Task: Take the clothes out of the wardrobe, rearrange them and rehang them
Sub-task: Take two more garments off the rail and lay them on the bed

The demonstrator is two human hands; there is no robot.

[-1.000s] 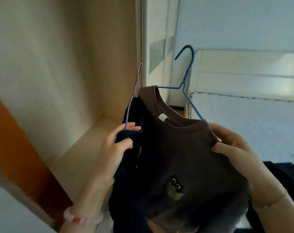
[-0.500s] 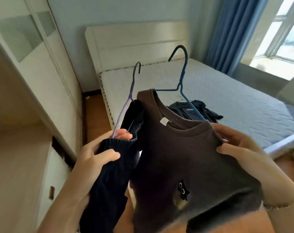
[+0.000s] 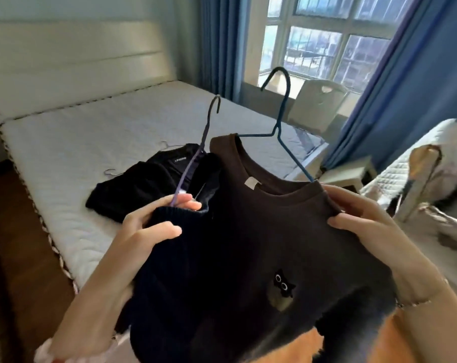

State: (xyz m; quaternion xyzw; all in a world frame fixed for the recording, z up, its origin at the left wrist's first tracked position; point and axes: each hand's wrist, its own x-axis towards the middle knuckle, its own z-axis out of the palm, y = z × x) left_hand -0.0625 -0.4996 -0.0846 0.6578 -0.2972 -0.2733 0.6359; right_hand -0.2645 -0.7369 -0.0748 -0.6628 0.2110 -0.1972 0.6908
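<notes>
Head view: left hand (image 3: 141, 231) is clamping its fingers (image 3: 188, 204) on knit (image 3: 170, 271) and hanger (image 3: 196, 158), right hand (image 3: 366, 226) pinching the top (image 3: 274, 231) by its shoulder, holding both up by the bed's (image 3: 91, 132) edge, likely bound for the pile (image 3: 143, 184).

Bare white mattress (image 3: 91, 132) on the left, pale headboard (image 3: 73, 56) behind it; daylight through the far window (image 3: 327, 43) between blue curtains (image 3: 217, 43); dark wooden floor (image 3: 12, 244) near left.
</notes>
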